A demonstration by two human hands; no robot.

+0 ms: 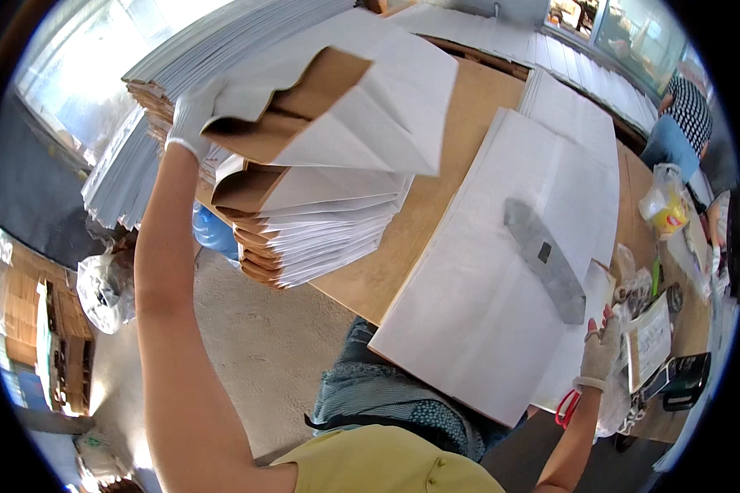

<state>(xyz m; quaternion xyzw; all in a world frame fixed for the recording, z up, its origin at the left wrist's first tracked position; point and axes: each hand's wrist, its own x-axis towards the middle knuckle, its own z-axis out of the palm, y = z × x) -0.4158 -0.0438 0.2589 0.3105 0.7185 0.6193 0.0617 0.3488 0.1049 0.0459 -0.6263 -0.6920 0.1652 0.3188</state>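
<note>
My left hand [193, 117], in a white knit glove, is at the far left, closed on the edge of a large paper bag [386, 115]. This bag is white outside and brown inside, its open end gaping towards the left. Under it lies a fanned pile of similar white paper bags [329, 230] with brown inner edges. My right hand [600, 349], in a fingertip-less glove, is by the right edge of a flat stack of white paper [477, 287], its fingers apart and nothing visible in them. On that stack rests a long grey flat plate [543, 256] with a small dark slot.
Tall stacks of white paper [230, 57] stand back left. On the wooden table [370, 283], at right, are a clear plastic bag with something yellow [664, 205], a notepad [649, 341] and a black box [686, 382]. Another person [682, 123] bends at the far right.
</note>
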